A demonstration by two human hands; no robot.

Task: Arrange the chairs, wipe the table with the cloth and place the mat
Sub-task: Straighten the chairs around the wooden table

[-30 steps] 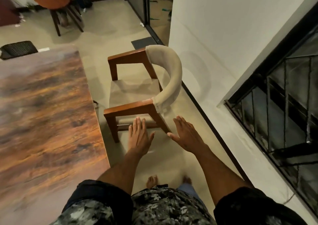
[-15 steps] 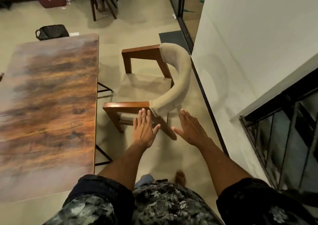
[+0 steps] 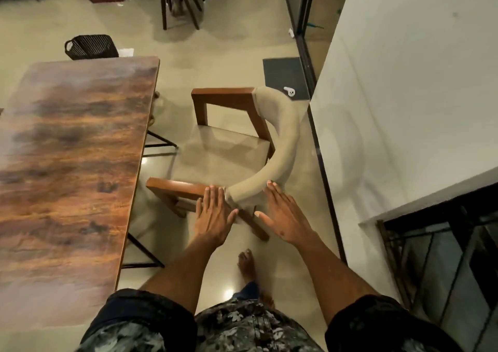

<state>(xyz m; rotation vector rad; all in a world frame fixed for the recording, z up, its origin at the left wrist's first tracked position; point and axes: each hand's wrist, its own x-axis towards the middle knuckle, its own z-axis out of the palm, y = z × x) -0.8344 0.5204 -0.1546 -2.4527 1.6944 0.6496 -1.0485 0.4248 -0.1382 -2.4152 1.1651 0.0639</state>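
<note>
I see my left hand and right hand stretched flat, fingers straight, reaching the chair with its wooden arms and curved padded back, beside the wood-grain table.

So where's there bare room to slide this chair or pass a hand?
Bare floor lies between the table edge and the chair, and beyond the chair toward the black basket. It is tight between the chair's padded back and the wall. Left hand and right hand are open at the chair's near corner.
</note>
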